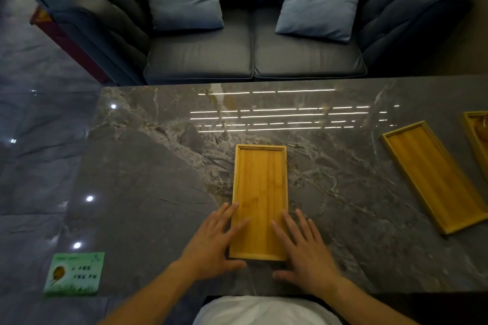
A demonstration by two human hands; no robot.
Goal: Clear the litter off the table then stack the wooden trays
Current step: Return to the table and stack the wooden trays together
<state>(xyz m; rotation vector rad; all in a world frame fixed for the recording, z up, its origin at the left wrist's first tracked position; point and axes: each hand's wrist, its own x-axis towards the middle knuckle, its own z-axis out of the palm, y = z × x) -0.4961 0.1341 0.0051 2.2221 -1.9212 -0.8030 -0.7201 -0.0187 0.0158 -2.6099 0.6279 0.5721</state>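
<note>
We rest our left hand and right hand, fingers spread flat, bracketing the near wooden tray to square it for stacking.

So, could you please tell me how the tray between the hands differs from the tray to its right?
The centre tray lies straight, lengthwise away from the person; the right tray lies angled. Both hands, left hand and right hand, flank the centre tray; nothing touches the right tray. Both are empty, rectangular and wooden.
</note>
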